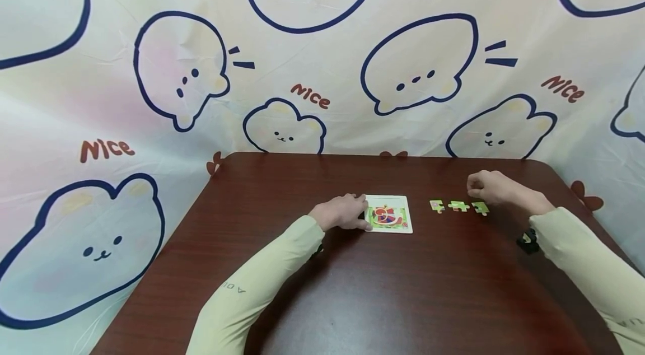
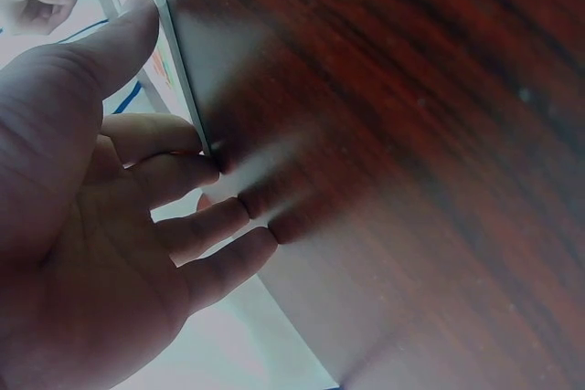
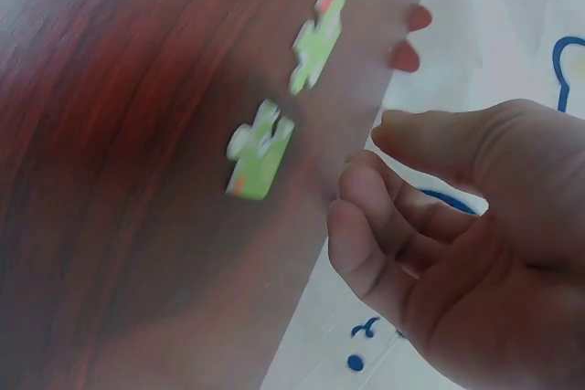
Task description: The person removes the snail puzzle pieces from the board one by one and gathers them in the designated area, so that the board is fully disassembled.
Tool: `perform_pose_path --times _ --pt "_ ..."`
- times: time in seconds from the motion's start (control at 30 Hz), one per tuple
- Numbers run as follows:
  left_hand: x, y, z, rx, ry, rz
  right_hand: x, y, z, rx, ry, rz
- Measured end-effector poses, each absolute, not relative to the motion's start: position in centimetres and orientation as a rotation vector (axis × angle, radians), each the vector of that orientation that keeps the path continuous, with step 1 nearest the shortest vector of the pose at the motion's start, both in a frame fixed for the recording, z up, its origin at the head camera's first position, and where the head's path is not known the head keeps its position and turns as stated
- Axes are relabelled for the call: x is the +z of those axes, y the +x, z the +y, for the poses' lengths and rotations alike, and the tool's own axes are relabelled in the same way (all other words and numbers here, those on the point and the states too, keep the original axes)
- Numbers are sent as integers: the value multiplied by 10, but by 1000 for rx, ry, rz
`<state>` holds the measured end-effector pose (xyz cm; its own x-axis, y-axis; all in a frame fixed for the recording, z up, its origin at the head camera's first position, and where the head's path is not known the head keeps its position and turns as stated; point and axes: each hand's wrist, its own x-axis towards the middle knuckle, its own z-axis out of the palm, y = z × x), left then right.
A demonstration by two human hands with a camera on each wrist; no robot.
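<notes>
A square jigsaw board [image 1: 388,196] with a white frame and a colourful picture lies flat on the table. My left hand [image 1: 344,211] rests at its left side, the thumb on the frame near the close corner. In the left wrist view the fingers [image 2: 228,267] are extended, their tips down by the edge of the board [image 2: 174,52]. Three green puzzle pieces lie in a row to the right: one left [image 1: 436,206], one middle [image 1: 458,206], one right [image 1: 480,208]. Just above the right piece hovers my right hand [image 1: 490,186], fingers loosely curled, nothing visible between them.
The dark brown wooden table [image 1: 322,299] has rounded far corners. A pale cloth [image 1: 302,64] with cartoon bears hangs behind it and along both sides. A black wrist device [image 1: 528,241] shows at the right cuff.
</notes>
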<state>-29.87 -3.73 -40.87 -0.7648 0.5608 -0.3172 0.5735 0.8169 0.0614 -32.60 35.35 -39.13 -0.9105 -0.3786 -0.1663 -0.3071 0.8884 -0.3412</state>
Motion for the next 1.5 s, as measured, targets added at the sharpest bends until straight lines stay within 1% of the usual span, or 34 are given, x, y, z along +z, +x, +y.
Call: perform_pose_path --times 0.17,0.57,0.9,1.27,1.5 --pt "-410 -298 -37 -61 862 2677 -388 -327 335 -478 -586 2829" --pt "-410 -300 -36 -49 872 2680 -379 -332 285 -557 -581 2782" --pt "-410 -298 -39 -45 865 2685 -370 -336 253 -555 -703 2815" --pt "-408 -297 -39 -23 862 2685 -376 -332 213 -644 -717 2719" --pt "-407 -298 -37 -27 851 2685 -384 -331 197 -599 -730 2706"
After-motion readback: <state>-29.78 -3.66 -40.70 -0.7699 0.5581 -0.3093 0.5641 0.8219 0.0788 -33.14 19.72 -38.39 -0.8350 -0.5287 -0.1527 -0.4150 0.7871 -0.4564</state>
